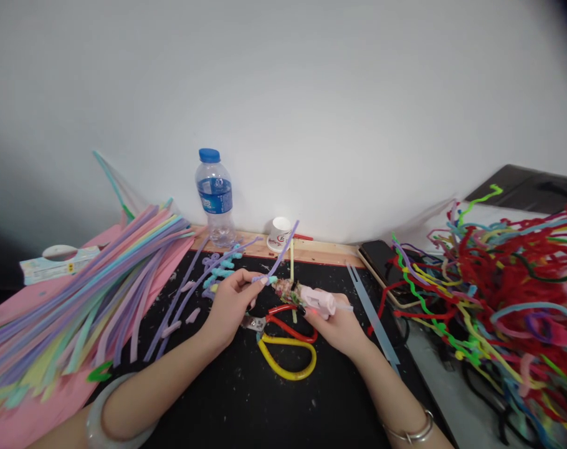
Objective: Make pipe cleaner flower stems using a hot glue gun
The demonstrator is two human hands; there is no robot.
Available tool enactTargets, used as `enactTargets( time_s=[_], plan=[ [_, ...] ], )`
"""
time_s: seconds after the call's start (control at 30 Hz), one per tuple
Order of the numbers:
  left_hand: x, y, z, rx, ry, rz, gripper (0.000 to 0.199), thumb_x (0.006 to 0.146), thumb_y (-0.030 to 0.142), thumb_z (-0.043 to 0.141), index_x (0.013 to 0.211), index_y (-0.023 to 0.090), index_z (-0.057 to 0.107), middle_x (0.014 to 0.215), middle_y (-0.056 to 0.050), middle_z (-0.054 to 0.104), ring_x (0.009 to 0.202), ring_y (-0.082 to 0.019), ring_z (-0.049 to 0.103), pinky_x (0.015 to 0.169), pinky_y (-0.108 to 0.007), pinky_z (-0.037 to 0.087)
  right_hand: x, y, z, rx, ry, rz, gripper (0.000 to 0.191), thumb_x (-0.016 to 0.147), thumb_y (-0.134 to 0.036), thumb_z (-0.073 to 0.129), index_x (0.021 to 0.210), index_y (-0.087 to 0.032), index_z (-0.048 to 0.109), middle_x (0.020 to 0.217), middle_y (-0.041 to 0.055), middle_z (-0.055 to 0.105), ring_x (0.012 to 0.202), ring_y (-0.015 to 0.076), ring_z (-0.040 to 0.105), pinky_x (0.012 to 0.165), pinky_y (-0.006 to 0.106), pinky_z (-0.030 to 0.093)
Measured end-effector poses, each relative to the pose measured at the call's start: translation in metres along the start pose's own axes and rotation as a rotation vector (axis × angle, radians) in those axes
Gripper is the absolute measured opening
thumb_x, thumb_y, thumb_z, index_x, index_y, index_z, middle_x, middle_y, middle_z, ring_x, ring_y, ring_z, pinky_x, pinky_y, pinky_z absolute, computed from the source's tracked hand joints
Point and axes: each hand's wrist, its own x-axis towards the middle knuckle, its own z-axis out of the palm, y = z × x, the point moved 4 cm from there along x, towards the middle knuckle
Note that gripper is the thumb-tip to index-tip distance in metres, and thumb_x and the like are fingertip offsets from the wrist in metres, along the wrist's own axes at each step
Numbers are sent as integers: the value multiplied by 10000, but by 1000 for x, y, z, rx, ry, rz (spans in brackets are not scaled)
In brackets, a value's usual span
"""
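My left hand [230,304] is closed in a pinch on a purple pipe cleaner [285,248] with a short teal bit at its lower end. In my right hand [342,329] is a pale pink glue gun [318,300], a clear glue stick poking out of its rear. Its stained nozzle end points left, close to the teal bit; whether they touch I cannot tell. Below both hands lie scissors [283,340] with one red and one yellow handle. Just beyond my left hand sit twisted teal pipe cleaners [222,269] and loose purple ones.
On the left, pastel pipe cleaners [124,268] are heaped on pink sheeting. A water bottle [214,198] and paper cup [280,233] stand by the wall. Translucent blue sticks [374,321], a phone [381,265] and a tangled colourful pipe cleaner pile [512,280] are at right.
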Motion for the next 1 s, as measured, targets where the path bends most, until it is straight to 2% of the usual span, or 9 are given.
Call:
enactTargets(
  time_s=[0.23,0.43,0.57,0.67,0.73,0.8,0.9,0.93,1.0],
  plan=[
    [-1,0,-1,-6,4,-2,206,753,342,674,724,156,592,524,67,449,465,-61,361,454,-181,260,-2,1,-3,-49,37,-10,183,785,-239,536,609,-187,526,565,-7,536,506,124,492,501,227,384],
    [-1,3,1,-19,12,-25,211,737,343,679,702,166,569,509,77,446,433,-60,357,435,-187,259,-3,9,-12,-69,220,67,170,817,-272,524,666,-194,539,572,-5,560,484,129,499,488,228,387],
    [-2,5,1,-8,17,-29,218,720,352,686,697,164,579,490,77,433,433,-67,363,433,-189,253,1,20,-17,-171,276,206,102,818,-274,529,795,-184,571,637,7,603,546,151,548,526,237,400],
    [-3,7,3,19,9,-19,217,719,350,688,695,159,588,486,77,432,440,-65,366,444,-186,256,1,37,-17,-257,271,302,192,812,-267,531,970,-175,587,852,67,663,723,213,616,626,287,446],
    [-4,7,3,33,-2,-26,209,723,346,685,705,159,592,484,80,430,438,-64,364,445,-185,254,1,46,-16,-304,293,277,302,799,-232,524,1088,-152,566,995,118,643,870,256,611,739,348,463],
    [-4,8,5,48,-22,-28,202,727,344,679,709,161,594,508,72,467,436,-64,366,443,-187,259,0,50,-15,-386,298,255,369,784,-208,526,1143,-134,558,1006,139,622,923,281,583,798,404,453],
    [-6,9,7,88,-79,10,188,729,326,678,696,161,592,667,18,607,481,-74,440,458,-196,308,0,43,-17,-466,328,243,420,740,-229,583,1152,-150,575,1036,147,589,978,323,531,844,486,424],
    [-7,9,8,106,-109,20,181,736,322,671,700,162,593,727,-1,636,502,-82,471,462,-199,325,0,37,-17,-447,340,221,432,729,-244,602,1153,-170,575,1075,142,574,1010,332,511,865,506,408],
    [-10,8,12,145,-184,35,165,749,316,656,725,165,597,794,-27,660,528,-97,514,465,-207,355,1,22,-16,-270,314,93,377,774,-230,565,1149,-195,559,1111,119,568,1052,297,504,907,475,401]
  ],
)
